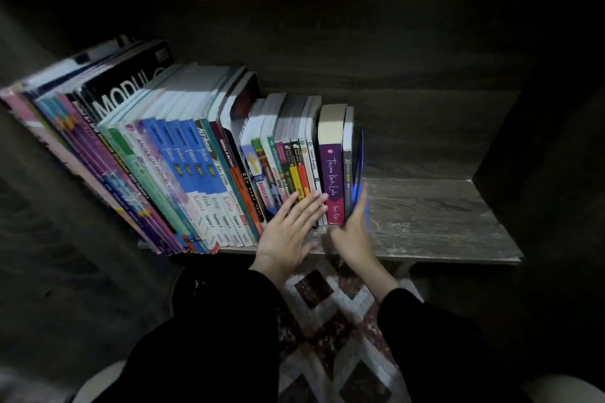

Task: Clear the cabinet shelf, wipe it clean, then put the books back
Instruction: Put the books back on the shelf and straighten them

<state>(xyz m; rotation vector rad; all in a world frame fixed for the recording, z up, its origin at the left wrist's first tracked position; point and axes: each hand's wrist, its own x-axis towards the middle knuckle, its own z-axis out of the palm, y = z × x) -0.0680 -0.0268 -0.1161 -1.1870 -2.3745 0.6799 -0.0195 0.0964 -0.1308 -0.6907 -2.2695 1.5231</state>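
The cabinet shelf [442, 216] holds a row of books [196, 157] from 9 to 12 o'clock. The left hand [288, 229] lies flat, fingers straight, on their spines. The right hand [352, 232] clasps the blue-edged end book [359, 154].

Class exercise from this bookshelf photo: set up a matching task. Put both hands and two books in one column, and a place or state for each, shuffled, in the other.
Column one:
1 left hand
2 right hand
3 purple book
4 black book

Column two:
A leans left, large white letters on its cover
B lies flat across the spines of the small books
C stands upright, handwriting-style title on its spine
D touches the blue book, rightmost on the shelf

Pairs: 1-B, 2-D, 3-C, 4-A
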